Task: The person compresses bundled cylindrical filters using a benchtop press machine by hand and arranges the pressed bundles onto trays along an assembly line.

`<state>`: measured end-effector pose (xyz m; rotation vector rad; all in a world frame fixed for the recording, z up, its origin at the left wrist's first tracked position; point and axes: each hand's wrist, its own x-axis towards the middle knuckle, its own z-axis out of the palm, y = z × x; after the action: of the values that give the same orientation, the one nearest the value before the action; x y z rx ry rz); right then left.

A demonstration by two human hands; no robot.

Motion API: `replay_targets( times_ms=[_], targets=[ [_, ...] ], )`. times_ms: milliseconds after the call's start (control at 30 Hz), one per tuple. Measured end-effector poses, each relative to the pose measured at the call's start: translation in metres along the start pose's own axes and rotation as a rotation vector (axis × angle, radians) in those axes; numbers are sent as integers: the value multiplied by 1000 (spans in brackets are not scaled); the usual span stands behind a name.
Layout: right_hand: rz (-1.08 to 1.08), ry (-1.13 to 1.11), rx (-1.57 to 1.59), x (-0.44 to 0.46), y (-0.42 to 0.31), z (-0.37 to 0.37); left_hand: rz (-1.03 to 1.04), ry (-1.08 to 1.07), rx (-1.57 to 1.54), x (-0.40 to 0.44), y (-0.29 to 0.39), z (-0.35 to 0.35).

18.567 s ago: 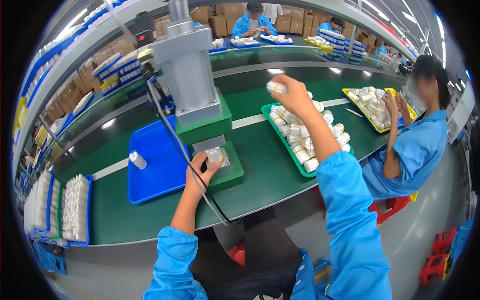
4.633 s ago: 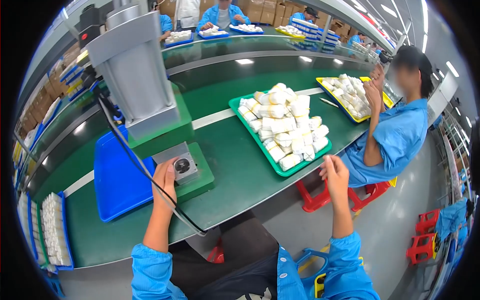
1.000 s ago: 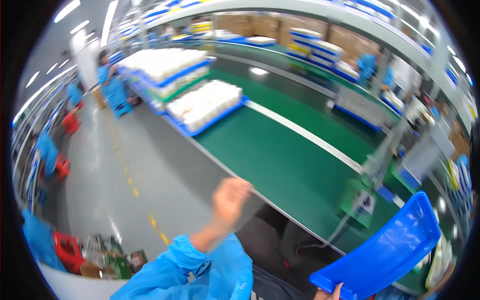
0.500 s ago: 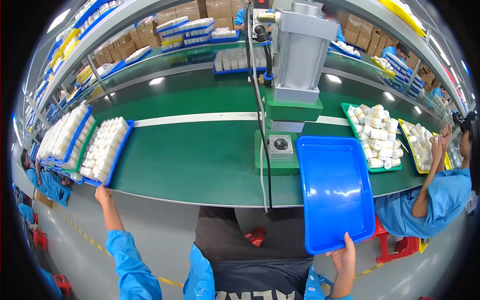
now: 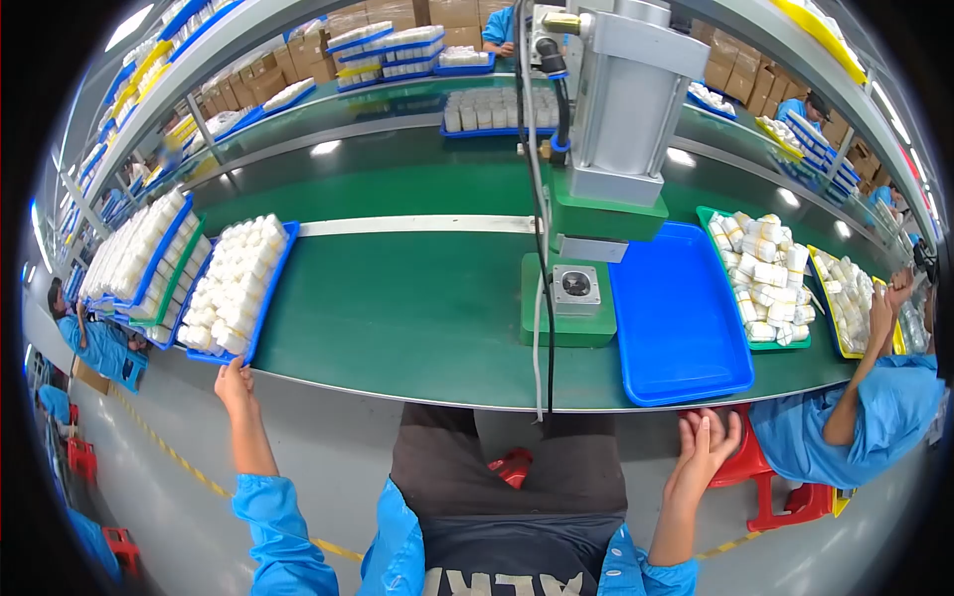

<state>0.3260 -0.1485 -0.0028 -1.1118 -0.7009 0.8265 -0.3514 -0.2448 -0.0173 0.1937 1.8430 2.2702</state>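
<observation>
My left hand (image 5: 237, 385) pinches the near edge of a blue tray (image 5: 270, 301) filled with white cylindrical pieces, at the left of the green bench. An empty blue tray (image 5: 684, 318) lies on the bench to the right of the press (image 5: 621, 119). Just off that tray's near edge, my right hand (image 5: 706, 447) is open with fingers apart, holding nothing. A metal fixture (image 5: 576, 288) with a round socket sits on the green base under the press head.
Stacked trays (image 5: 139, 258) of white pieces stand at the far left. A green tray (image 5: 780, 345) of white pieces with yellowish bands and a yellow tray (image 5: 855, 353) are at the right, beside a seated co-worker (image 5: 850, 417). Cables (image 5: 545, 248) hang before the press.
The empty blue tray has gone from my right hand onto the bench, and that hand has let go. My left hand and the filled tray have shifted slightly right in view.
</observation>
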Motion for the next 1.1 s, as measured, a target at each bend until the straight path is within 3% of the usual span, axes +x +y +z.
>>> replay_targets(
  times_ms=[33, 100, 133, 200, 300, 600, 933, 1100],
  targets=[
    [-141, 100, -130, -1, 2, 3, 12, -30, -11, -9, -2, 2],
    [-435, 84, -369, 2, 7, 8, 7, -14, 3, -34, -1, 13],
    [-424, 59, -362, 2, 3, 13, 22, -56, -28, -49, -2, 18],
    [-744, -234, -823, 4, -12, 31, 22, -70, -24, -84, 0, 34],
    [-849, -525, -985, 21, 1, 39, 22, -106, -134, -129, 0, 56],
    [-887, -484, -1055, 50, 15, 65, -26, -149, -206, -219, -3, 103],
    [-867, -405, -1028, 71, 26, 64, -70, -221, -283, -252, 0, 108],
    [-788, -419, -1063, 71, 25, 64, -204, -240, -241, -278, -1, 107]
  ],
)
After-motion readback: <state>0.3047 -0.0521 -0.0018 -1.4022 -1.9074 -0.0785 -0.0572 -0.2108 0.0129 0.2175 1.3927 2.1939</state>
